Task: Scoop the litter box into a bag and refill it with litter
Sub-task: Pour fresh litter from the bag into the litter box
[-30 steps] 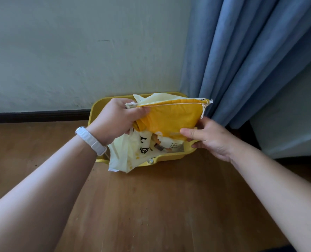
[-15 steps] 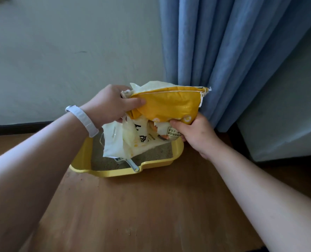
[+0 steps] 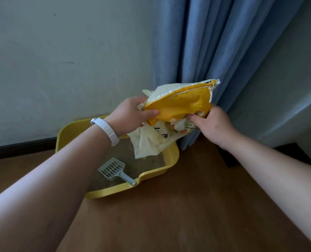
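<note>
A yellow and cream litter bag (image 3: pixel 180 106) hangs upside down over the back right corner of the yellow litter box (image 3: pixel 169 168). My left hand (image 3: pixel 131 115), with a white wristband, grips the bag's left end. My right hand (image 3: pixel 213 122) pinches its right side from below. The bag's loose cream part droops into the box. Grey-brown litter (image 3: pixel 147 162) covers the box floor. A pale blue slotted scoop (image 3: pixel 114 170) lies in the litter, its handle resting on the front rim.
The box sits on a wooden floor (image 3: pixel 187 215) against a pale wall (image 3: pixel 69 70) with a dark skirting board. Blue curtains (image 3: pixel 214 42) hang right behind the bag and reach the floor.
The bag has been lifted and shifted right, off the box. The scoop and the litter beneath are now uncovered. Both hands kept their grip.
</note>
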`<state>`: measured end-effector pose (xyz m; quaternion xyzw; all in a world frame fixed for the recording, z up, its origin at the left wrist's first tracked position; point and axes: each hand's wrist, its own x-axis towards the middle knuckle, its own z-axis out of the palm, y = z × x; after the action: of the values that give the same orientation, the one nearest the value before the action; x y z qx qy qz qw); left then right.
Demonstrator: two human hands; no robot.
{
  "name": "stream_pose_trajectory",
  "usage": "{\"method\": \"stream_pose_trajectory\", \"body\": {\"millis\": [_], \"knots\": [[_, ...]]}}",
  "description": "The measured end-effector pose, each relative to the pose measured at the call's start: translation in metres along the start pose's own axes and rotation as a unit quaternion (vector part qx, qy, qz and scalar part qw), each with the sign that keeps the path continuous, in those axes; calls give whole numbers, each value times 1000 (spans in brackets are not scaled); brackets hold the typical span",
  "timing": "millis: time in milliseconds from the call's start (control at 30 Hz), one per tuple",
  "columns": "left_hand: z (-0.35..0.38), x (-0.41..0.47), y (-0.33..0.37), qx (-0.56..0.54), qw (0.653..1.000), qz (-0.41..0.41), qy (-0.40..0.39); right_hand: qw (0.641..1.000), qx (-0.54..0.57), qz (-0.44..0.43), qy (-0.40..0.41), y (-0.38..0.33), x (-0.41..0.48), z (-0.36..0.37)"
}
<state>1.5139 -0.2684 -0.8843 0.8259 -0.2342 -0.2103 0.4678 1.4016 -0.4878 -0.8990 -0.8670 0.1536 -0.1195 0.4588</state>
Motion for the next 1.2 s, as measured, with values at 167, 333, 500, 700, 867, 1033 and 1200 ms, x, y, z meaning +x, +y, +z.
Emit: {"method": "stream_pose_trajectory", "body": {"millis": [167,333,500,700,867,1033,1200], "knots": [[1,6,-11,-85,996,3,-12,999,-20,-10,41,2,2,-6],[3,12,-21,-122,992,-1,-19,998,-29,-19,43,7,10,-5],[6,20,-27,-122,992,-7,-14,999,-33,-26,28,9,23,-3],[11,25,-28,-123,992,1,-4,999,-35,-38,19,11,31,-5],[17,25,-30,-155,988,17,5,998,-33,-44,24,7,32,-10],[20,24,-32,-187,982,33,9,997,-46,-49,27,2,31,-14],[20,23,-30,-205,977,51,18,995,-58,-64,40,-9,31,-18]]}}
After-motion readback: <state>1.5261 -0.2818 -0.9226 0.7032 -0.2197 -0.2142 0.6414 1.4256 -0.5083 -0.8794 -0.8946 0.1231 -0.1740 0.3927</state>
